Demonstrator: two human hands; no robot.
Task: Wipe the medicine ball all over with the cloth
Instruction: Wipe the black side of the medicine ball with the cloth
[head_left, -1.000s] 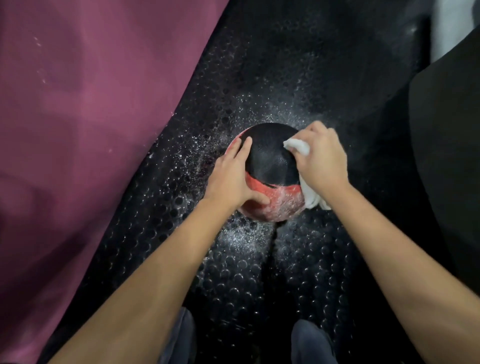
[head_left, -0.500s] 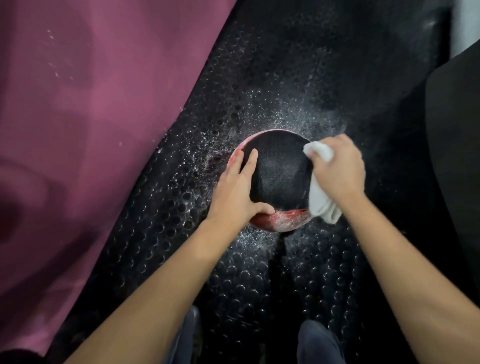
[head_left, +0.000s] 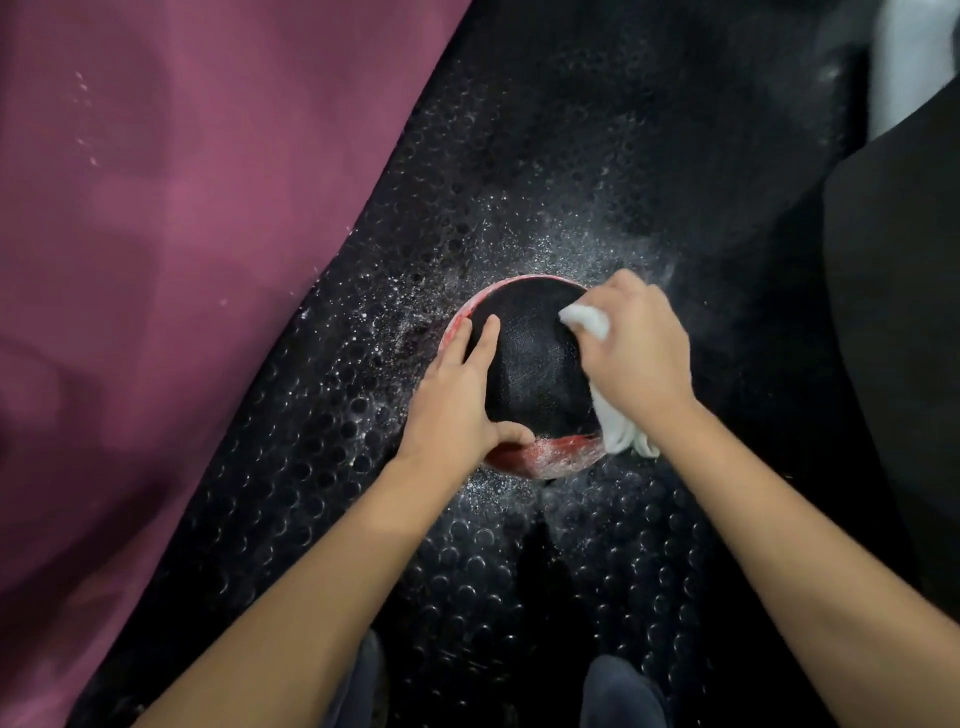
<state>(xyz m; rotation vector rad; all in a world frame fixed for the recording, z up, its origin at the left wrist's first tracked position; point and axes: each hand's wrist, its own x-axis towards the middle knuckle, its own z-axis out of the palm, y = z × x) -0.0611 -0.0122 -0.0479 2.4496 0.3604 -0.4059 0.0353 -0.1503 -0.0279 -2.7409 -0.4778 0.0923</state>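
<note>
1. Head view: the medicine ball (head_left: 535, 374), black on top with a red band showing at its lower edge, sits on the black studded floor mat (head_left: 519, 571) just right of the frame's centre.
2. The left hand (head_left: 457, 405) lies flat on the ball's left side, fingers straight, thumb along the red band.
3. The right hand (head_left: 636, 353) grips a bunched white cloth (head_left: 621, 434) against the ball's right side.
4. White specks dot the mat around the ball.
5. A maroon mat (head_left: 182, 260) fills the left of the frame.
</note>
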